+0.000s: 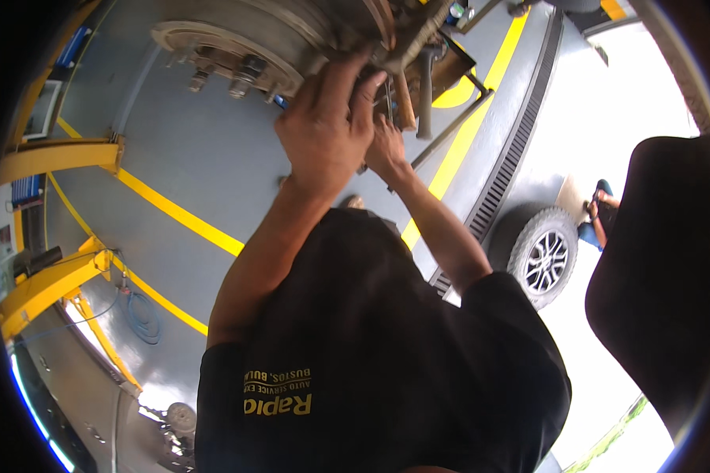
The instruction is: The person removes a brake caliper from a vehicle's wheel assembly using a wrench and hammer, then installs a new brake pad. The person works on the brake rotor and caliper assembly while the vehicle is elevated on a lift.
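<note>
My left hand [327, 130] reaches up against the underside of a raised vehicle, beside a worn brake disc and hub [213, 38] with studs [246, 75]. Its thumb and fingers curve around a part that they hide. Lower and to the right, my right hand [386, 148] is closed with its fingers bent, close to a thin metal shaft [389, 101]; whatever it grips is mostly out of sight. Just beyond it are a wooden handle [405, 102] and a dark tool handle [425, 94]. A curved metal suspension part [418, 35] hangs above both hands.
A dark tray stand [457, 71] is at the far right of my hands. Yellow lift arms [59, 162] jut in at left, near a coiled blue hose [142, 319]. A floor drain grate [513, 130] runs past a removed wheel [546, 256]. Another person [602, 213] crouches at right.
</note>
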Motion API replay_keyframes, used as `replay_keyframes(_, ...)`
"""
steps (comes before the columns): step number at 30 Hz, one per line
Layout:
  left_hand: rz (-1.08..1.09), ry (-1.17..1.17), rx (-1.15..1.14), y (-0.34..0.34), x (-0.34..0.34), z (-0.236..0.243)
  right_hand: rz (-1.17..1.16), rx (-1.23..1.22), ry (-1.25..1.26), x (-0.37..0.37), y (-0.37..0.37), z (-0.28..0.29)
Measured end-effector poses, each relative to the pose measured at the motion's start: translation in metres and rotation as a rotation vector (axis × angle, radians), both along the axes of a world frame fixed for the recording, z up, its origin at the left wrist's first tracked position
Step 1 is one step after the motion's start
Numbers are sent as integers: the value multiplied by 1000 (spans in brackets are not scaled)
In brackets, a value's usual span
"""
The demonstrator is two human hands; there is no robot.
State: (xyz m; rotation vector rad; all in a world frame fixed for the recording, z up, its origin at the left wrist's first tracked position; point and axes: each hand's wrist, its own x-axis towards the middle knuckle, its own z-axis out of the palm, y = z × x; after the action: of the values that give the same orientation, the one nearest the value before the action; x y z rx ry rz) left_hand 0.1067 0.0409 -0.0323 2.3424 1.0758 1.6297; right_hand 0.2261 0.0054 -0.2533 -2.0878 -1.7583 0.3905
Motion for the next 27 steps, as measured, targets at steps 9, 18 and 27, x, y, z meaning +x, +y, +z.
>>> replay_keyframes(9, 64, 39, -105, -14, 5, -2, -92, 1241, 257, 106, -71, 245)
replay_keyframes(18, 8, 45, -156, -25, 28, -7, 260, 1243, 186, 113, 17, 422)
replay_keyframes(27, -54, 30, -162, -22, 16, 13, 367, 1123, 186, 90, 94, 447)
